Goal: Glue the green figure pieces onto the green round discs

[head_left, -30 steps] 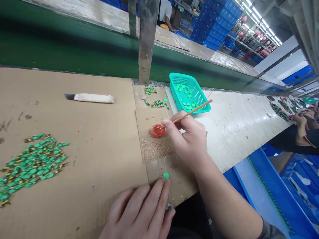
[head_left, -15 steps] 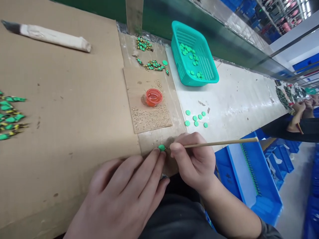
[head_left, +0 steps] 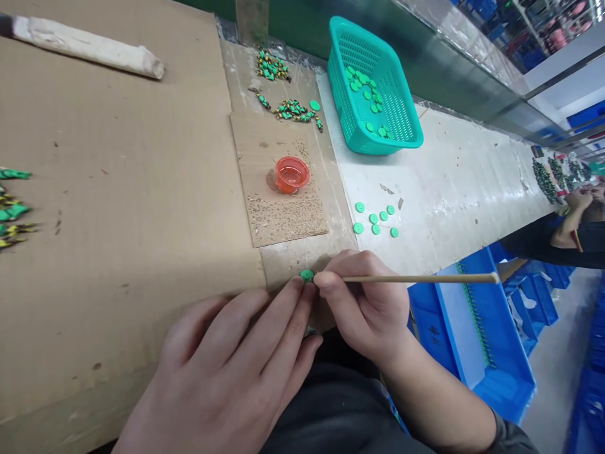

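My left hand (head_left: 236, 366) pinches a small green disc (head_left: 307, 275) at its fingertips, near the table's front edge. In my right hand (head_left: 371, 309), thumb and fingers are closed on a thin wooden stick (head_left: 430, 279) whose long end points right. The stick's working end is at the disc's right side; my fingers partly hide it, and I cannot tell whether it touches. Beyond the hands, a small red cup (head_left: 292, 175) holding clear liquid stands on a speckled cardboard square (head_left: 288, 227). Several loose green discs (head_left: 375, 219) lie on the white surface to the right.
A teal basket (head_left: 347, 120) with green discs stands at the back. Small green-and-yellow painted pieces (head_left: 293, 110) lie beside it, others (head_left: 14, 211) at far left. A wrapped brush-like tool (head_left: 89, 45) lies upper left. Blue bins (head_left: 501, 378) stand right; a co-worker's hands (head_left: 579, 198) show beyond.
The stick has swung to nearly level, and my right fingertips are slightly closer to the disc. The left hand keeps its hold. The camera view has shifted a little.
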Available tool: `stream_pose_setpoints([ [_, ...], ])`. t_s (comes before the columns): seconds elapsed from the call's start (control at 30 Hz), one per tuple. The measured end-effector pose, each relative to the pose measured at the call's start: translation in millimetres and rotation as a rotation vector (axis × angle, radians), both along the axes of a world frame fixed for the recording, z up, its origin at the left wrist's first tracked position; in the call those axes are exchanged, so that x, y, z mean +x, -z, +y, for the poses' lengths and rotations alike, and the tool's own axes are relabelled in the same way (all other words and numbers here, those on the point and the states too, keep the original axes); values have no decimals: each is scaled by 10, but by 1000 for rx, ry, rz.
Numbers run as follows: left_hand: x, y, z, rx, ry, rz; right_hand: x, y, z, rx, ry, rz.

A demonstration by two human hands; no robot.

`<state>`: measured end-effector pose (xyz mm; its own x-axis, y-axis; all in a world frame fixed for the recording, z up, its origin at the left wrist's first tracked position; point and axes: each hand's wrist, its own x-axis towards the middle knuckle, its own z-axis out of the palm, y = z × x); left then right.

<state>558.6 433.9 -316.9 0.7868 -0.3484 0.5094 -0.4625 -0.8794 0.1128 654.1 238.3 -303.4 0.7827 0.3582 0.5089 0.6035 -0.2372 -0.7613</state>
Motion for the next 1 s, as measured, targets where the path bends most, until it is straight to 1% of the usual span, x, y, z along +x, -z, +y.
stream_pose_setpoints([
  [0.1,-3,4,3,-25,-11,14,-6,0,-6,-18,5,2],
  [0.3,10,1,-8,-23,5,15,-19,23,-19,51,16,19],
  [0.5,1,31,-10,-43,0,16,-8,15,-6,8,-23,-14],
  [0.57,-4,33,-8,-45,0,11,-6,-3,-9,-9,-31,-32],
  [0.73,13,-6,-9,-29,5,12,-22,-96,-55,-121,0,7],
  [0.9,37,-26,-16,-13,17,-3,-20,-195,-94,-164,14,69],
  [1.0,48,-14,-20,-16,8,4,-12,-218,-101,-173,11,101],
])
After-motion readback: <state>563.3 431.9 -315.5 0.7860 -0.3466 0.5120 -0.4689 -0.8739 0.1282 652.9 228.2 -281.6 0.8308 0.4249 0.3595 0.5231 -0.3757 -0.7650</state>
